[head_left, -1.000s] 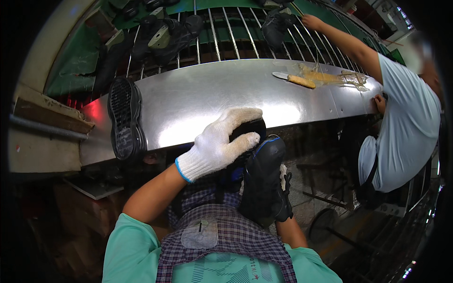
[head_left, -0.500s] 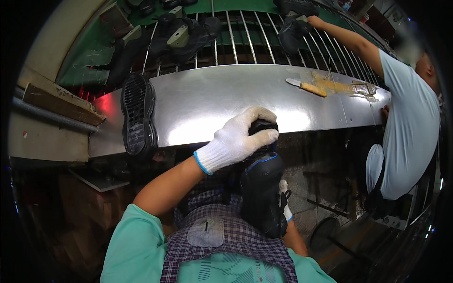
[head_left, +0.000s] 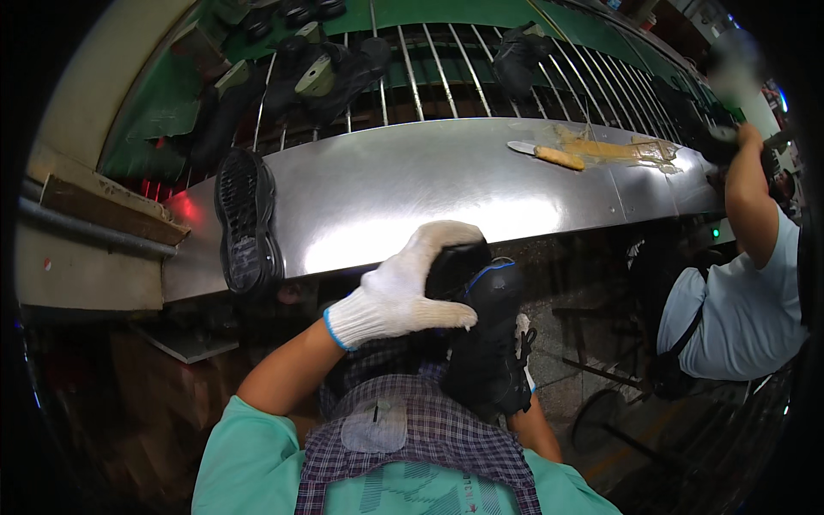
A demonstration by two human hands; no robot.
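My left hand (head_left: 408, 287), in a white knitted glove, curves its fingers and thumb around a black piece (head_left: 455, 273) that looks like a shoe sole. It sits against the toe end of a black shoe upper (head_left: 487, 339) with a thin blue line near the toe. The upper stands toe-up in front of my apron, its laces on the right side. Behind it, mostly hidden, my gloved right hand (head_left: 525, 339) supports the upper; only a strip of glove shows. At the left of the metal bench (head_left: 386, 189) lies another black sole (head_left: 246, 223), tread cavities facing up.
A knife (head_left: 549, 154) with a yellow handle lies on the bench beside dried yellow glue (head_left: 614, 150). Behind the bench, a roller rack (head_left: 438, 73) carries several black shoes (head_left: 330, 77) on lasts. At the right sits a co-worker (head_left: 725, 318), one arm reaching to the rack.
My left hand has shifted left and down, its thumb now spread lower along the upper. The co-worker's arm has swung to the right, away from the shoe on the rack.
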